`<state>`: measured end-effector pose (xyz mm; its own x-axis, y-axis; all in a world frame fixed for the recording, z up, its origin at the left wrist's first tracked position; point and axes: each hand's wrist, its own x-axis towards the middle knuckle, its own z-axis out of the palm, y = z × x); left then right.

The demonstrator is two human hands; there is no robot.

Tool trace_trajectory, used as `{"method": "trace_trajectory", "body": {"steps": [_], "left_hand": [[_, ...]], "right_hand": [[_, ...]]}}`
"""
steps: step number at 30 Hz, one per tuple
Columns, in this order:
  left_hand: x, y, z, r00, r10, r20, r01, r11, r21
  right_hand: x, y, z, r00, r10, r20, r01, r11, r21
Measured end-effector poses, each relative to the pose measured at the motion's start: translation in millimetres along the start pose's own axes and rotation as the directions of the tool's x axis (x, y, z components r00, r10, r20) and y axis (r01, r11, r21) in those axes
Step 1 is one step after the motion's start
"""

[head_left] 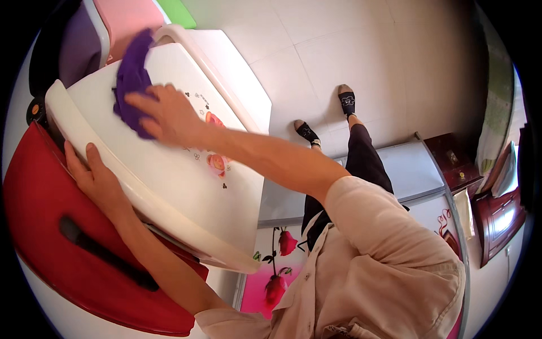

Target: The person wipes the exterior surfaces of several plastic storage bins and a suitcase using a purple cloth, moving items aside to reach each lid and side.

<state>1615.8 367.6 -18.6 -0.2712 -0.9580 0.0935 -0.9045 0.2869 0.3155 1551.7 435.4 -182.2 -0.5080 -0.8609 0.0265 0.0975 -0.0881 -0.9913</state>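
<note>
A purple cloth (pixel 134 85) lies bunched at the far left part of a white plastic top (pixel 169 164) that carries small printed flowers and pink cartoon figures. My right hand (pixel 172 116) reaches across the top and grips the cloth, its fingers bent over it and slightly blurred. Part of the cloth rises beyond the fingers. At the near left, my left hand (pixel 99 178) rests against the raised cream rim (pixel 152 198) of the top. Its thumb and fingers are stretched out and apart.
A red rounded suitcase-like thing (pixel 51 226) with a black handle (pixel 107 254) stands along the left. Pink and purple bins (pixel 127 28) are at the upper left. A white curved panel (pixel 231 73) adjoins the top. Tiled floor (pixel 322 45) and a rose-printed panel (pixel 276 265) lie beyond.
</note>
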Motion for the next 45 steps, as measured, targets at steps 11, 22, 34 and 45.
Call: {"method": "trace_trajectory", "body": {"steps": [11, 22, 34, 45], "left_hand": [[4.7, -3.3, 12.6, 0.999, -0.018, 0.043, 0.021, 0.997, -0.07], [-43.8, 8.9, -10.2, 0.984, 0.024, 0.175, -0.034, 0.998, 0.054], [-140.9, -3.8, -26.5, 0.946, 0.268, 0.182, -0.313, 0.9, 0.305], [-146.2, 26.5, -7.5, 0.991, 0.022, 0.132, -0.044, 0.986, 0.164]], "right_hand": [[-277.7, 145.4, -46.6, 0.724, 0.677, 0.136, -0.64, 0.732, -0.235], [-266.4, -10.8, -43.5, 0.956, 0.212, 0.202, -0.198, 0.976, -0.087], [-347.9, 108.7, -43.8, 0.238, 0.935, 0.264, -0.939, 0.291, -0.183], [-245.9, 181.7, -27.3, 0.806, 0.589, -0.064, -0.562, 0.725, -0.398]]}}
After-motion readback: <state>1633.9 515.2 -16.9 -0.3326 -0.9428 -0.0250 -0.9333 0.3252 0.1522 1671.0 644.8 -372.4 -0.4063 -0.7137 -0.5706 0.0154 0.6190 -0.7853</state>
